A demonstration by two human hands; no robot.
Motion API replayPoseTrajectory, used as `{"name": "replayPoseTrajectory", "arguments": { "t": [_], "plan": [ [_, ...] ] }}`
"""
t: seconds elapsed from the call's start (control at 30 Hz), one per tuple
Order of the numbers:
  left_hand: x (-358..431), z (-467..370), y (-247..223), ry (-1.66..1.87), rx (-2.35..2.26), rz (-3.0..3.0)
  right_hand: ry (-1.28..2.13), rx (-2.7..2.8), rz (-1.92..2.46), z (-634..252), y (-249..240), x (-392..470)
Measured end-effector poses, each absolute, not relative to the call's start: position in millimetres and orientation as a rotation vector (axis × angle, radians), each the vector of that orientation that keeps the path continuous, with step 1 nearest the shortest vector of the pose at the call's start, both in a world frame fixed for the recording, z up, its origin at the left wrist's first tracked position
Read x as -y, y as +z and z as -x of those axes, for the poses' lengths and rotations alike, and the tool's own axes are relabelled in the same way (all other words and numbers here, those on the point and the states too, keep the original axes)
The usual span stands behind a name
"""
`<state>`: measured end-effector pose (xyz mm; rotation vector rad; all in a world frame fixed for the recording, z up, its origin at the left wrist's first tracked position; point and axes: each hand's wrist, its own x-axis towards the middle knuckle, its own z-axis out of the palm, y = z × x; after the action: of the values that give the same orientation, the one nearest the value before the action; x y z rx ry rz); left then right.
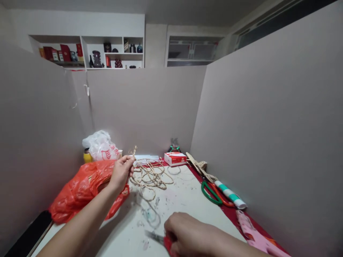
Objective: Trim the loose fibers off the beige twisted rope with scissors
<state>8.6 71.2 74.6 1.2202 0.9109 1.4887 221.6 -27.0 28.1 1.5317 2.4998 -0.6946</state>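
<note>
My left hand (123,172) is raised above the left part of the table, fingers pinched on the end of a braided straw cord (134,151). More of this cord lies in loose loops (154,176) on the table just right of that hand. Low in the view, my right hand (184,228) is closed around the red handles of a pair of scissors (155,237). Their blades point left and are smeared by motion, so I cannot tell whether they are apart. A thin loop of cord or wire (154,223) lies close to the blades.
A red plastic bag (77,189) and a white bag (100,144) sit at left. A red-and-white box (175,159) stands at the back. Along the right edge lie green-handled scissors (211,194), a striped roll (230,194) and a pink item (253,233). Grey partitions (139,107) enclose the table.
</note>
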Motion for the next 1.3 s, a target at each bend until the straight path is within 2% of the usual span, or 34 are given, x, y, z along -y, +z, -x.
{"name": "replayPoseTrajectory", "arguments": {
  "t": [0.17, 0.33, 0.43, 0.5, 0.57, 0.63, 0.9, 1.1, 1.2, 1.3],
  "plan": [
    [-80.1, -15.7, 66.1, 1.46, -0.943, -1.361, -0.983, -2.559, -1.33, -235.7, 53.8, 10.1],
    [-77.4, -19.0, 47.4, 1.4, -1.009, -1.641, -1.27, -3.036, -1.741, -233.6, 101.6, -22.7],
    [-74.6, -18.9, 39.0, 1.36, -1.035, -1.828, -1.065, -3.299, -1.913, -216.6, 109.6, -48.5],
    [-74.1, -17.7, 36.4, 1.332, -1.039, -1.937, -1.167, -3.352, -1.871, -202.2, 104.5, -63.8],
    [-74.8, -16.0, 34.9, 1.294, -1.026, -1.992, -1.536, -3.357, -1.812, -189.6, 96.9, -76.5],
    [-77.2, -14.4, 33.0, 1.268, -1.021, -1.963, -1.698, -3.332, -1.872, -181.3, 90.9, -87.3],
    [-99.1, -11.3, 12.5, 1.315, -0.981, -1.472, -2.424, -2.907, -2.109, -168.3, 67.0, -133.5],
    [-110.2, -9.2, -1.3, 1.246, -1.004, -1.24, -2.603, -2.561, -2.489, -182.0, 29.5, -167.6],
    [-112.9, -7.5, 1.7, 1.287, -0.987, -1.157, -2.635, -2.495, -2.287, -179.4, 24.1, -158.9],
    [-113.4, -3.4, 14.7, 1.395, -0.942, -1.118, -2.637, -2.478, -1.805, -159.6, 27.9, -128.1]
  ]
}}
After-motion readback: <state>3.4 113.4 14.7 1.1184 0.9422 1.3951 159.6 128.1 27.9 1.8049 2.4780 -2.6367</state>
